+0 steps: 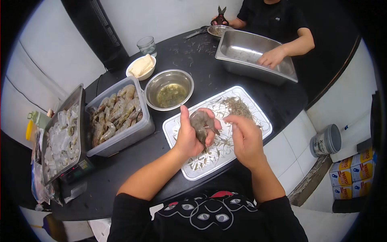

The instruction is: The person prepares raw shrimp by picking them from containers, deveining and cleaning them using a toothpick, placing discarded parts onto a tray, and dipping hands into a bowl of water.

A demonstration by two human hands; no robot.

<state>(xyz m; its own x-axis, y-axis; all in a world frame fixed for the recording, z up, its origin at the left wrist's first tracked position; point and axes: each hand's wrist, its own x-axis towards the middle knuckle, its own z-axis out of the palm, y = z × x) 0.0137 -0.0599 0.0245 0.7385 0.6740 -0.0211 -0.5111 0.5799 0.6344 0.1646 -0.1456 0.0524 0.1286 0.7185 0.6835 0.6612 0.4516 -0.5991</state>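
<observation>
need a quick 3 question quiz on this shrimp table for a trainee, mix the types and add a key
1. True or false: the person's left hand holds at least one shrimp over the white tray.

2. What fills the clear plastic tub?
A. lemons
B. piled shrimp
C. eggs

3. Whose hand is inside the rectangular steel pan?

Key:
1. True
2. B
3. The co-worker's hand, across the table
</observation>
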